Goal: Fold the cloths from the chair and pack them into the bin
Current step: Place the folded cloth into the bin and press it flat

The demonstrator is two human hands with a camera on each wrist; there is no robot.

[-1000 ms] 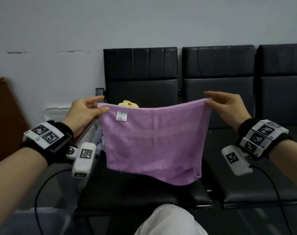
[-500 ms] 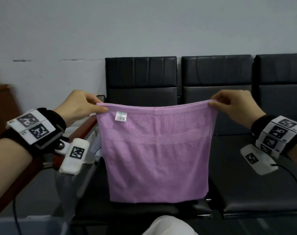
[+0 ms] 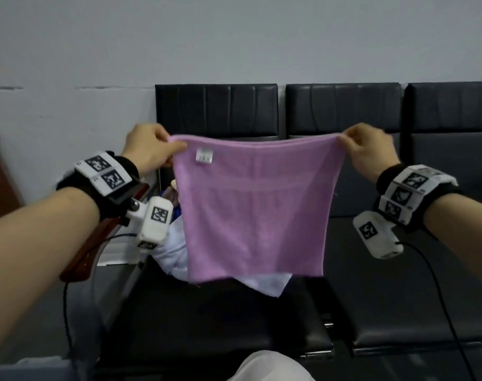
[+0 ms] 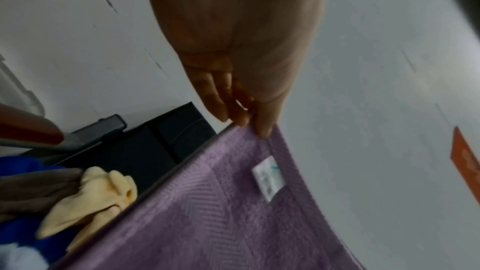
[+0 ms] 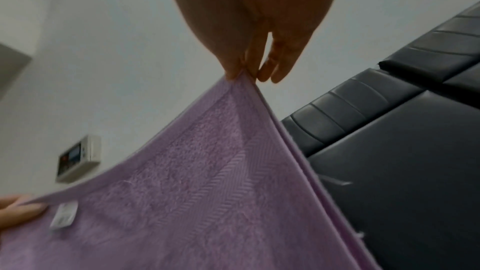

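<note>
While hands pinch top corners, purple cloth hangs above chair.

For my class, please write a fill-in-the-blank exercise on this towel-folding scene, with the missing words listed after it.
1. Each hand, left and right, pinches a top ____ of the towel.
2. The towel is ____ in colour.
3. The white label sits nearest the ____ hand.
4. The yellow cloth lies on the ____ chair.

Missing words: corner; purple; left; black
</note>
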